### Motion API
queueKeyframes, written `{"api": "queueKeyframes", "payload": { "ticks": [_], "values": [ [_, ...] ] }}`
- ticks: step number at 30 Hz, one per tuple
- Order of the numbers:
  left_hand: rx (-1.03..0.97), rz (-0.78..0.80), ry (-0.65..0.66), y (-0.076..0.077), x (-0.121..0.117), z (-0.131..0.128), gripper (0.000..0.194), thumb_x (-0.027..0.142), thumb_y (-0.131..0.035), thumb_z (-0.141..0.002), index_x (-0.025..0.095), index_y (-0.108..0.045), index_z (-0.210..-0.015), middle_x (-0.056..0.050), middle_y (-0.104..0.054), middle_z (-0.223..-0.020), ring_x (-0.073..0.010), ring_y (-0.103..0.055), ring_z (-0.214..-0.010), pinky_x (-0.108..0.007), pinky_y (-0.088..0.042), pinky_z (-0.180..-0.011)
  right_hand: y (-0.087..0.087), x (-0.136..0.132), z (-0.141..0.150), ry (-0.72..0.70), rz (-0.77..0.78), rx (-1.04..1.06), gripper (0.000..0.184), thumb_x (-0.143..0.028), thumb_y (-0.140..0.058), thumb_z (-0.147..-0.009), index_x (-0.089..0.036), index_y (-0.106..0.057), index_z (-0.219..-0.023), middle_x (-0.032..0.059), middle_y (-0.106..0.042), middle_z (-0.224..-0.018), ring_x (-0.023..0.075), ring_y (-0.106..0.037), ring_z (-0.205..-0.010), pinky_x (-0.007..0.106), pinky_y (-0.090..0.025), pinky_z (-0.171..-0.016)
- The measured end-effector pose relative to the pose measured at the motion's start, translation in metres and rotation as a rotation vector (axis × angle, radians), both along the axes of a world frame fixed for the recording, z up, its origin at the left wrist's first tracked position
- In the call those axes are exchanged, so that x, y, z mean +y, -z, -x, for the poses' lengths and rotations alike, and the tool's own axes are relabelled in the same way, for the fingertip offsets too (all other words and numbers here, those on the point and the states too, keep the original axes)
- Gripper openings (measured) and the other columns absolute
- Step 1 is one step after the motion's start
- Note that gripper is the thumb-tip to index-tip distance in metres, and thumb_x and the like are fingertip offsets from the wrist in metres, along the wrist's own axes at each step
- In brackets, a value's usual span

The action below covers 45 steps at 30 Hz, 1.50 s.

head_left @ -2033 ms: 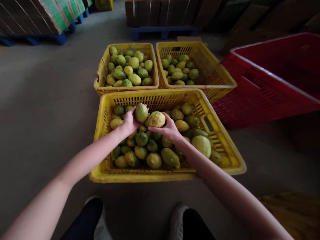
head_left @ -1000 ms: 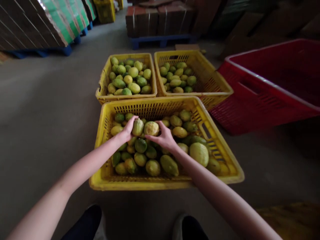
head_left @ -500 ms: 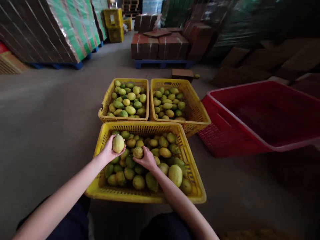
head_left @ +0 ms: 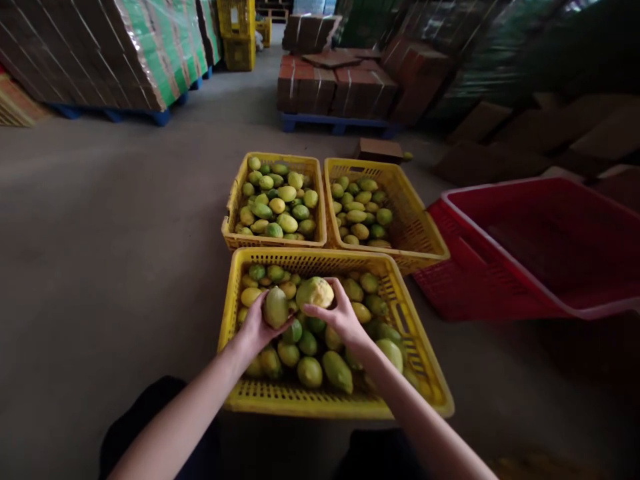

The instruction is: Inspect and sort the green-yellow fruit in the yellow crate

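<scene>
My left hand (head_left: 257, 329) is closed around a greenish-yellow lemon (head_left: 276, 307), which stands on end in the fingers. Beside it, my right hand (head_left: 346, 316) grips a larger lemon (head_left: 314, 292) with a pale, rough patch facing right. Both hands are over the near yellow crate (head_left: 320, 405), and the two lemons are close to each other. Below them in that crate lie many green and yellow lemons (head_left: 310, 372), partly hidden by my hands and forearms.
Behind the near crate stand a left yellow crate (head_left: 274, 243) and a right yellow crate (head_left: 425, 230), both holding lemons. A red crate (head_left: 453, 257) is at the right. Farther back are a small cardboard box (head_left: 379, 150), strapped cartons (head_left: 335, 87) on a blue pallet and a wrapped stack (head_left: 165, 50).
My right hand has raised its lemon from among the others, and its rough patch now shows. My left hand has come nearer to it, still holding its lemon. The view has swung left.
</scene>
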<state>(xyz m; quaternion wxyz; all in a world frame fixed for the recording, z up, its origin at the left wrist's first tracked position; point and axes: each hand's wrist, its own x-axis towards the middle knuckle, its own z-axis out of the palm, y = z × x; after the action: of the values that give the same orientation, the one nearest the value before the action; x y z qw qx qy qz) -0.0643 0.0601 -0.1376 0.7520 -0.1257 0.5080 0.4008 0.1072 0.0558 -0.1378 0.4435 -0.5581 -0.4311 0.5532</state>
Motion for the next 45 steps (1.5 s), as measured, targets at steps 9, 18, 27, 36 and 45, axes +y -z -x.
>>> {"api": "queueKeyframes", "payload": {
  "ticks": [9, 18, 27, 36, 45],
  "values": [
    [0.188, -0.079, -0.175, 0.004, 0.000, 0.004, 0.013, 0.024, -0.052, -0.092, 0.020, -0.059, -0.083, 0.001, -0.066, -0.067, -0.0145, -0.065, -0.059, -0.025, -0.056, -0.059, 0.030, -0.027, 0.028, 0.126, 0.103, 0.117, 0.060, -0.046, -0.087, -0.053, -0.026, -0.054, -0.100, 0.0028, -0.067, -0.096, 0.0237, -0.065, -0.089, 0.035, -0.056, -0.077],
    [0.530, -0.551, -0.055, -0.004, -0.015, -0.014, 0.015, 0.019, -0.057, -0.086, 0.021, -0.066, -0.074, 0.001, -0.070, -0.081, -0.0156, -0.066, -0.092, -0.020, -0.050, -0.083, 0.014, -0.032, 0.024, 0.072, 0.089, 0.250, 0.041, -0.057, -0.070, -0.074, -0.026, -0.062, -0.100, 0.0033, -0.068, -0.095, 0.0248, -0.063, -0.090, 0.036, -0.053, -0.081],
    [0.533, -0.644, 0.072, -0.005, -0.017, -0.035, 0.027, 0.022, -0.052, -0.088, 0.021, -0.065, -0.064, -0.001, -0.067, -0.074, -0.0182, -0.063, -0.084, -0.022, -0.050, -0.078, 0.004, -0.028, 0.006, 0.192, -0.090, 0.149, 0.044, -0.062, -0.050, -0.086, -0.025, -0.072, -0.080, 0.0044, -0.072, -0.091, 0.0283, -0.064, -0.098, 0.039, -0.050, -0.093],
    [0.349, -0.300, 0.071, -0.001, -0.016, -0.047, 0.016, 0.025, -0.057, -0.084, 0.019, -0.063, -0.071, -0.001, -0.068, -0.068, -0.0202, -0.069, -0.077, -0.026, -0.054, -0.071, 0.004, -0.011, -0.003, 0.271, 0.104, 0.367, 0.052, -0.072, -0.055, -0.075, -0.022, -0.068, -0.068, 0.0068, -0.073, -0.076, 0.0305, -0.071, -0.083, 0.043, -0.057, -0.076],
    [0.171, -0.110, 0.019, -0.005, -0.002, -0.032, 0.018, 0.028, -0.051, -0.090, 0.018, -0.062, -0.082, -0.001, -0.064, -0.060, -0.0179, -0.067, -0.061, -0.026, -0.057, -0.061, 0.007, -0.015, 0.009, 0.396, 0.289, 0.550, 0.037, -0.057, -0.071, -0.063, -0.022, -0.066, -0.072, 0.0010, -0.073, -0.066, 0.0256, -0.071, -0.072, 0.035, -0.056, -0.063]
  ]
}}
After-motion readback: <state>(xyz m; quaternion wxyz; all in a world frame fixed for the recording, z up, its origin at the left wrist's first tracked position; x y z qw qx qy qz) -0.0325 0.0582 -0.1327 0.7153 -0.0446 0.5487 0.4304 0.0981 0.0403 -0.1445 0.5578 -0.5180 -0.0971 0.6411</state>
